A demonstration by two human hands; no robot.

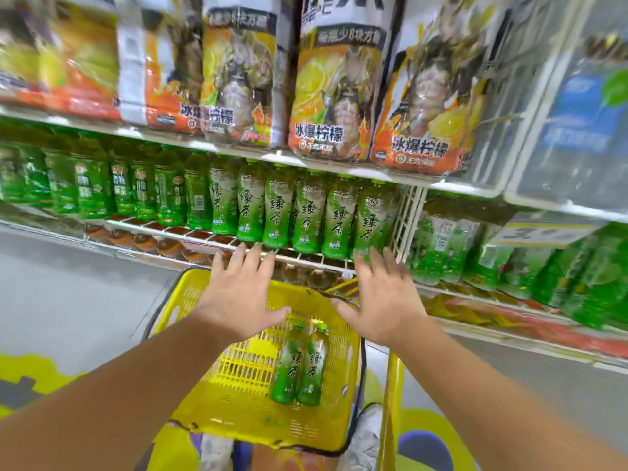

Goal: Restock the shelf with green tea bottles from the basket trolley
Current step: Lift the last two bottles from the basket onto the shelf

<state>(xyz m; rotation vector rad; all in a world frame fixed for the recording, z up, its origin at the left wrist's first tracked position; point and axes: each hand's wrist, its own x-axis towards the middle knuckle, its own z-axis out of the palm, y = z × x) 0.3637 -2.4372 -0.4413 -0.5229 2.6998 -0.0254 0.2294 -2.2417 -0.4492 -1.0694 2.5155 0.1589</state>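
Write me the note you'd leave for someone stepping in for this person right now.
Left hand: open, empty, fingers at the front edge of the shelf.
Right hand: open, empty, by the rightmost bottle's base.
Two green tea bottles lie side by side in the yellow basket.
Done: a front row of green tea stands on the shelf.
Left: shelve those two.

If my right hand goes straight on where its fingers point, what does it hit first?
Probably the rightmost green plastic tea bottle in the front row: the open right hand has fingertips just at its base. Depth is unclear, so the front rail of the white wire shelf might come first.
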